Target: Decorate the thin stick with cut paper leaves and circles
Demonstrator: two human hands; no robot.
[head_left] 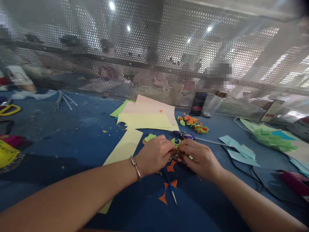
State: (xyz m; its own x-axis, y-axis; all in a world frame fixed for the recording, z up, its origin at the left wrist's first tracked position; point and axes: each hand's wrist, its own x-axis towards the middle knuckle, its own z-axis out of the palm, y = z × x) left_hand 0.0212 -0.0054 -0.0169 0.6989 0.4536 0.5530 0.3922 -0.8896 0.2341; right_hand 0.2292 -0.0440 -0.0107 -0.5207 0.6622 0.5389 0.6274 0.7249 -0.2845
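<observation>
My left hand (158, 153) and my right hand (201, 158) meet at the middle of the table. Fingertips of both are pinched together on a small green paper piece (176, 141), which they partly hide. Below them lies a slim blue pen-like stick (170, 185) with a silvery tip. Orange paper scraps (164, 195) are scattered around it. Just beyond my fingers is a dark purple-blue handled tool (183, 135), its kind unclear. Behind my left hand sits a light green paper piece (150, 137).
Pale yellow paper (145, 120) and pink paper (155, 104) lie ahead. Folded orange and green paper pieces (194, 122) sit beyond my right hand, with light blue paper (241, 151) further right. Yellow-handled scissors (11, 110) lie far left. A perforated metal panel (154, 64) borders the back.
</observation>
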